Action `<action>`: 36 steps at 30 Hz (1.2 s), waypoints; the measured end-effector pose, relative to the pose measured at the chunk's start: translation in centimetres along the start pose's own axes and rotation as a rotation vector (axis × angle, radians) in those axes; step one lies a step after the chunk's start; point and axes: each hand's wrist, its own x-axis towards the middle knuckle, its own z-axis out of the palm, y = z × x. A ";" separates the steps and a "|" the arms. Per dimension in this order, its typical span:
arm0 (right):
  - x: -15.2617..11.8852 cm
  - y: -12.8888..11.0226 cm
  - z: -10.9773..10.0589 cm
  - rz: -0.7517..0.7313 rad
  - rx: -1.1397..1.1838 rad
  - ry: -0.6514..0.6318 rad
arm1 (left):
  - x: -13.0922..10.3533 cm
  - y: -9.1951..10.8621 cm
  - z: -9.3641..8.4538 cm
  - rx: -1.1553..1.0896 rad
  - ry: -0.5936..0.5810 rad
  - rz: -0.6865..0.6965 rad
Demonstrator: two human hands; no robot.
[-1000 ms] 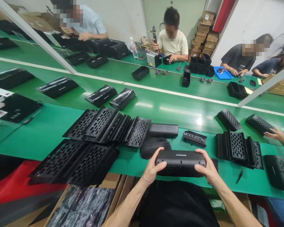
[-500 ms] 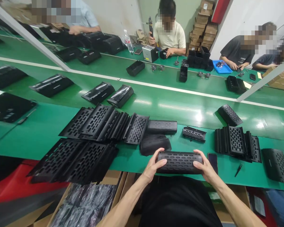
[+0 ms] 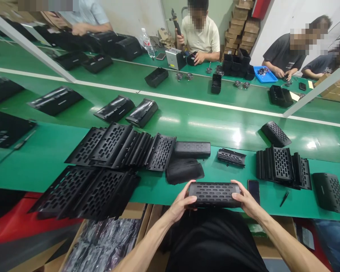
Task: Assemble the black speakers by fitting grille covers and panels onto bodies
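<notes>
A black slotted casing (image 3: 214, 194) lies lengthwise between my hands at the near edge of the green table (image 3: 158, 192). My left hand (image 3: 184, 200) grips its left end, thumb on the slotted face. At the right end my right hand (image 3: 242, 196) holds it the same way. Just beyond are a dark cloth-like piece (image 3: 184, 171) and another slotted casing (image 3: 192, 149). A small slotted panel (image 3: 231, 157) sits farther right. Beside my right hand lies a phone (image 3: 254, 192).
Stacked slotted panels (image 3: 110, 145) fill the left side; more panels (image 3: 283, 164) stand right, near a small black tool (image 3: 285, 198). Glossy casings (image 3: 143, 112) rest on the green conveyor (image 3: 192, 126). People work across it. An open carton (image 3: 102, 241) is below left.
The view has shifted slightly. My hands still hold the casing, whose slotted face is turned a little differently. Across the conveyor, the person at upper left has moved their hands.
</notes>
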 end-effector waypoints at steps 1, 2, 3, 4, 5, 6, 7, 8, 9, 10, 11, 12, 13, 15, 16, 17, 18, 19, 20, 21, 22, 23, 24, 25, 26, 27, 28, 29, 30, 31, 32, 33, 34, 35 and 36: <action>0.1 0.1 -0.1 0.045 -0.003 0.002 | 0.0 -0.4 0.1 -0.007 0.006 -0.042; 0.2 0.1 -0.1 0.082 0.000 -0.005 | 0.0 -0.7 0.1 -0.018 0.002 -0.081; 0.2 0.2 -0.2 0.105 0.010 -0.018 | -0.1 -0.9 0.0 -0.034 -0.012 -0.109; 0.1 0.3 -0.3 0.107 0.025 -0.029 | -0.2 -0.9 -0.1 -0.055 -0.036 -0.123; 0.0 0.5 -0.3 0.092 0.043 -0.037 | -0.3 -0.9 -0.2 -0.078 -0.065 -0.128; -0.1 0.6 -0.4 0.065 0.059 -0.039 | -0.3 -0.9 -0.3 -0.097 -0.091 -0.125; -0.2 0.8 -0.4 0.033 0.069 -0.033 | -0.4 -0.8 -0.3 -0.108 -0.109 -0.116; -0.3 1.0 -0.4 0.004 0.073 -0.023 | -0.4 -0.8 -0.3 -0.106 -0.113 -0.103; -0.3 1.2 -0.4 -0.013 0.072 -0.014 | -0.3 -0.8 -0.3 -0.096 -0.102 -0.086; -0.3 1.2 -0.5 -0.017 0.068 -0.008 | -0.2 -0.9 -0.3 -0.081 -0.084 -0.072; -0.4 1.2 -0.5 -0.002 0.057 -0.005 | 0.0 -1.1 -0.3 -0.066 -0.064 -0.063; -0.4 1.1 -0.6 0.028 0.036 -0.004 | 0.1 -1.2 -0.3 -0.053 -0.049 -0.063; -0.4 0.9 -0.7 0.063 0.010 -0.011 | 0.3 -1.4 -0.3 -0.041 -0.042 -0.071; -0.6 0.4 -1.0 0.108 -0.054 -0.057 | 0.3 -1.4 -0.5 -0.026 -0.054 -0.077; -0.7 0.1 -1.2 0.111 -0.087 -0.093 | 0.3 -1.2 -0.6 -0.020 -0.073 -0.063; -0.8 -0.1 -1.3 0.097 -0.117 -0.120 | 0.2 -0.9 -0.8 -0.010 -0.097 -0.033; -0.8 -0.3 -1.3 0.069 -0.148 -0.128 | 0.1 -0.5 -1.0 0.005 -0.126 0.010; -0.7 -0.4 -1.3 0.036 -0.181 -0.118 | 0.1 -0.1 -1.1 0.023 -0.157 0.059; -0.6 -0.6 -1.2 -0.001 -0.210 -0.091 | 0.1 0.3 -1.3 0.034 -0.180 0.110; -0.3 -0.8 -1.1 -0.043 -0.226 -0.056 | 0.3 0.6 -1.4 0.031 -0.189 0.158; 0.1 -1.2 -1.1 -0.087 -0.232 -0.020 | 0.5 0.9 -1.5 0.021 -0.171 0.198; 0.6 -1.8 -1.1 -0.127 -0.230 0.010 | 0.9 1.0 -1.6 0.029 -0.104 0.233; 1.4 -2.8 -1.3 -0.165 -0.219 0.039 | 1.4 0.9 -1.5 0.062 0.004 0.258; 2.4 -4.1 -1.5 -0.204 -0.197 0.074 | 1.9 0.8 -1.5 0.121 0.135 0.272; 3.7 -5.7 -1.8 -0.241 -0.165 0.123 | 2.6 0.5 -1.4 0.199 0.269 0.273; 5.4 -7.6 -2.1 -0.274 -0.130 0.177 | 3.3 0.2 -1.3 0.287 0.391 0.263; 7.4 -9.5 -2.4 -0.301 -0.082 0.231 | 4.1 -0.2 -1.2 0.359 0.483 0.249; 9.7 -11.5 -2.6 -0.320 -0.028 0.294 | 4.9 -0.6 -1.2 0.414 0.551 0.235; 12.2 -13.4 -2.7 -0.330 -0.008 0.331 | 5.7 -0.9 -1.1 0.461 0.606 0.219; 14.8 -15.1 -2.8 -0.330 -0.002 0.358 | 6.4 -1.2 -1.1 0.515 0.660 0.199; 17.3 -16.5 -2.9 -0.320 -0.003 0.394 | 7.1 -1.4 -1.0 0.573 0.710 0.176; 19.5 -17.6 -3.1 -0.304 -0.007 0.434 | 7.7 -1.5 -0.8 0.631 0.750 0.149; 21.5 -18.4 -3.4 -0.283 -0.014 0.479 | 8.3 -1.6 -0.7 0.687 0.781 0.122; 23.1 -19.0 -3.8 -0.259 -0.021 0.525 | 8.8 -1.6 -0.5 0.739 0.802 0.096; 24.4 -19.3 -4.3 -0.234 -0.031 0.564 | 9.3 -1.6 -0.4 0.788 0.816 0.073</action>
